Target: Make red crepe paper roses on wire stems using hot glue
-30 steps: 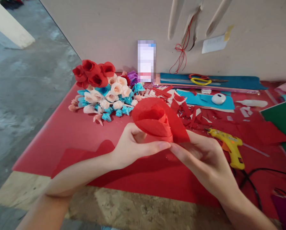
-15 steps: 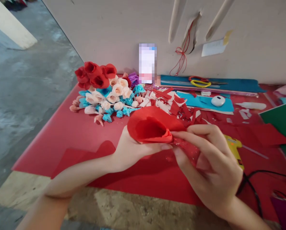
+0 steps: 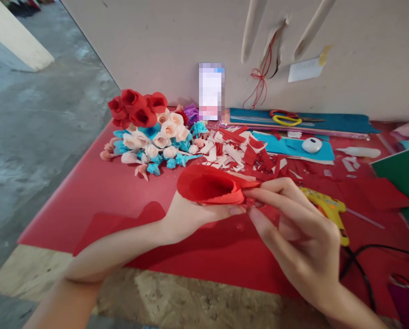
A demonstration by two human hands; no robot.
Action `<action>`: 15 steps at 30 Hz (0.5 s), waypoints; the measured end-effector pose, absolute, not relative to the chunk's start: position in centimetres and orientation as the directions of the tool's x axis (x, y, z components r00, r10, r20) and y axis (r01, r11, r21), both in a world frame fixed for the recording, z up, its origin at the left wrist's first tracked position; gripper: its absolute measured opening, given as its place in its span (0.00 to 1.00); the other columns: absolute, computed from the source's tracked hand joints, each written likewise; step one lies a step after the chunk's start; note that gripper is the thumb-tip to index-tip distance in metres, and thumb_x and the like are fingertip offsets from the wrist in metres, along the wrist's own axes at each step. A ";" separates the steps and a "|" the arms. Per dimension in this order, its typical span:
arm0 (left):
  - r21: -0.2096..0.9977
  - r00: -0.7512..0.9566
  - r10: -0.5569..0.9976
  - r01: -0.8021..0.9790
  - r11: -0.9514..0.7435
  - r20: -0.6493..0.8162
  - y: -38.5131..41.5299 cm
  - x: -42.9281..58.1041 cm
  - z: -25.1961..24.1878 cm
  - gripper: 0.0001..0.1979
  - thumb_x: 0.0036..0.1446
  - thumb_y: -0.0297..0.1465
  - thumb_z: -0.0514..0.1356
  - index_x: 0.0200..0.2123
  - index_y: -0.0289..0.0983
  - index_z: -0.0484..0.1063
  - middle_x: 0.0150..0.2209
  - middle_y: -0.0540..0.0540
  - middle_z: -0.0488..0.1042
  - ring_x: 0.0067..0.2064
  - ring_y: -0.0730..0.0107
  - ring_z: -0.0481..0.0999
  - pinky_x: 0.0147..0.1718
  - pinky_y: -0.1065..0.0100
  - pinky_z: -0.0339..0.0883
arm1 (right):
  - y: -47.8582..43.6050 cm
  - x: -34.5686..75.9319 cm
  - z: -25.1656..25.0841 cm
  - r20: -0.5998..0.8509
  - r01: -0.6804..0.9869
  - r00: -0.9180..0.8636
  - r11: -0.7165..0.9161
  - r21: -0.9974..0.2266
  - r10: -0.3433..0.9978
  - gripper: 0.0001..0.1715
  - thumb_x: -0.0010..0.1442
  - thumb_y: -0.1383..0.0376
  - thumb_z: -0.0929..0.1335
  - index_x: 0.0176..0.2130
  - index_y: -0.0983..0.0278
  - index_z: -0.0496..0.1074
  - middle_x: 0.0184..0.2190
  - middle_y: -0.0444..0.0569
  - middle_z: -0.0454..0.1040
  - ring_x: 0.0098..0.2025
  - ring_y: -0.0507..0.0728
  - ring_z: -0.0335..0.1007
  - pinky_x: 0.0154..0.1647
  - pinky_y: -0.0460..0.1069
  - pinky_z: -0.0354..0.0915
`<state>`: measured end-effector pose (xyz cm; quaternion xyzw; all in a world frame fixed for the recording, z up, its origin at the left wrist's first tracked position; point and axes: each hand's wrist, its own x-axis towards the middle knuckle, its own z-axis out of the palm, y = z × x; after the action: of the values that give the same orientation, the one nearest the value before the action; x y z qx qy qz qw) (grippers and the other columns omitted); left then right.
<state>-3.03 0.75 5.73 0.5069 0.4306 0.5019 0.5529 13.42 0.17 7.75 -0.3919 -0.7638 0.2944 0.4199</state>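
Observation:
A red paper flower [image 3: 209, 185] with a hollow centre hangs above the table, tilted so its opening faces the camera. My left hand [image 3: 191, 218] wraps round its underside, the thumb along the near edge. The fingertips of my right hand [image 3: 293, 228] pinch the flower's right edge, where the paper layers overlap. Part of my left fingers is hidden behind the paper. Paper scraps [image 3: 232, 148], red and white, lie just beyond the flower. A yellow glue gun [image 3: 331, 210] rests beside my right hand, partly covered by it.
Finished red flowers [image 3: 141, 107] and white and blue ones lie at the back left. A phone [image 3: 211, 91] leans on the wall. Scissors [image 3: 287, 118], a white round case [image 3: 311, 145], a black cable [image 3: 365, 274] and a green board [image 3: 401, 183] are to the right.
The flower's outer red layer has come down and narrowed at the right. My right hand has shifted slightly left, showing more of the glue gun. My left hand has barely moved.

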 end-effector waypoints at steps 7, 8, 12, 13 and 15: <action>0.983 0.172 0.977 -0.151 -0.100 0.126 1.1 -3.3 5.3 0.15 0.46 0.29 0.64 0.40 0.43 0.73 0.48 0.49 0.71 0.51 0.64 0.68 0.51 0.66 0.64 | 0.1 13.4 7.7 0.359 0.311 -0.323 0.457 -0.834 0.876 0.18 0.54 0.73 0.65 0.44 0.60 0.68 0.33 0.44 0.66 0.35 0.50 0.64 0.34 0.46 0.63; 0.981 0.176 0.974 -0.157 -0.117 0.144 1.1 -3.3 5.3 0.14 0.47 0.29 0.64 0.40 0.43 0.74 0.48 0.50 0.71 0.52 0.65 0.68 0.51 0.67 0.63 | 0.1 13.4 7.8 0.359 0.314 -0.317 0.454 -0.834 0.878 0.17 0.54 0.73 0.65 0.44 0.60 0.68 0.34 0.44 0.65 0.35 0.49 0.63 0.34 0.46 0.63; 0.957 0.173 0.975 -0.277 -0.088 0.140 1.2 -3.2 5.2 0.13 0.46 0.32 0.64 0.39 0.43 0.74 0.46 0.50 0.72 0.49 0.66 0.69 0.49 0.68 0.64 | 0.3 13.4 8.0 0.411 0.358 -0.296 0.500 -0.789 0.862 0.16 0.52 0.74 0.66 0.42 0.62 0.67 0.35 0.45 0.65 0.36 0.50 0.62 0.36 0.45 0.62; 0.948 0.170 0.980 -0.314 -0.048 0.106 1.2 -3.2 5.2 0.15 0.45 0.33 0.65 0.39 0.43 0.73 0.46 0.49 0.71 0.48 0.66 0.70 0.48 0.68 0.65 | 0.3 13.4 8.0 0.439 0.364 -0.271 0.514 -0.777 0.857 0.15 0.52 0.75 0.66 0.41 0.62 0.67 0.36 0.45 0.65 0.37 0.50 0.62 0.37 0.46 0.62; 0.926 0.186 0.982 -0.374 0.047 0.025 1.1 -3.0 5.3 0.19 0.42 0.33 0.67 0.41 0.42 0.72 0.43 0.48 0.72 0.47 0.66 0.71 0.46 0.68 0.66 | 0.5 13.4 8.1 0.469 0.387 -0.223 0.519 -0.762 0.854 0.15 0.51 0.75 0.66 0.40 0.62 0.66 0.37 0.45 0.65 0.39 0.51 0.62 0.39 0.46 0.61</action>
<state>-2.98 1.09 5.28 0.4368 0.3483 0.5347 0.6340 13.43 0.50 8.06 -0.4194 -0.7398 0.2538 0.4608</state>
